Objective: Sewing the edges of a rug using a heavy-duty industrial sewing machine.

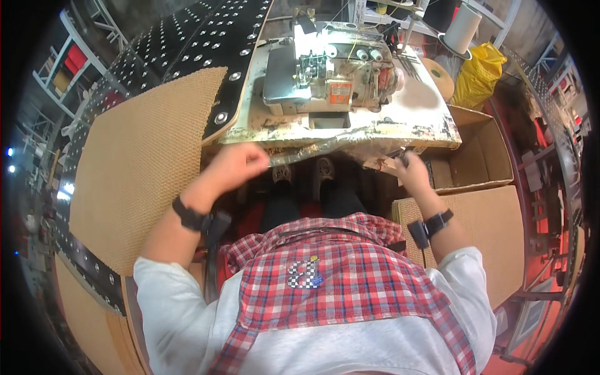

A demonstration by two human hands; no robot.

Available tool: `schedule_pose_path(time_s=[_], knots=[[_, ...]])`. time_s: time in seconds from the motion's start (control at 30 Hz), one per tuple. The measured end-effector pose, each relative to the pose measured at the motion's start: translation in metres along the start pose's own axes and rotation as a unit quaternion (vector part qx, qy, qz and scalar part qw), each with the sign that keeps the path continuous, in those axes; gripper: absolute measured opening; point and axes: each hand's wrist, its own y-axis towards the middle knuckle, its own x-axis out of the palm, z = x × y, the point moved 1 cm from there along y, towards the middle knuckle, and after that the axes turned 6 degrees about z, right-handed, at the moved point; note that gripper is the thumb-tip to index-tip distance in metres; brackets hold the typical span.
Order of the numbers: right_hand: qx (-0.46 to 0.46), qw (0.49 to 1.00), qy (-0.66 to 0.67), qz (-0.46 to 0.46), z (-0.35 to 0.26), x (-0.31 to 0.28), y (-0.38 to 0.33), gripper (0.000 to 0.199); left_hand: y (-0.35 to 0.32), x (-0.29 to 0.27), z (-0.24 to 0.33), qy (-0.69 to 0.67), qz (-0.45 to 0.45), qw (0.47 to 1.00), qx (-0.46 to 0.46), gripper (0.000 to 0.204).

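Worn white table (412, 119) — sewing machine (325, 75) — cluttered workshop

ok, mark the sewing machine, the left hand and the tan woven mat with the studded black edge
sewing machine (325, 78): head view, on the front of its body.
left hand (236, 165): head view, on the back of the closed hand.
tan woven mat (140, 162): head view, on its bare woven middle, left of the table.

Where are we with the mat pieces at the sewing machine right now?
Nothing lies under the sewing machine, so no seam is running. A tan mat with a studded black border sits at the table's left. In hand: the left hand and right hand hold a thin strip along the table's front edge. Sewing looks left.
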Motion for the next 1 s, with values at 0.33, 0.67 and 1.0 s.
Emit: schedule_pose_path(time_s=[0.33, 0.67, 1.0], knots=[[0.113, 0.976, -0.084, 0.168, 0.006, 0.019, 0.123, 0.025, 0.177, -0.009, -0.011, 0.164, 0.161, 0.965, 0.126, 0.026], [0.121, 0.977, -0.080, 0.157, 0.009, 0.023, 0.122, 0.022, 0.209, -0.027, -0.036, 0.102, 0.111, 0.986, 0.065, 0.012], [0.122, 0.974, -0.091, 0.167, 0.005, 0.024, 0.123, 0.021, 0.226, -0.028, -0.068, -0.042, 0.142, 0.988, -0.040, 0.008]])
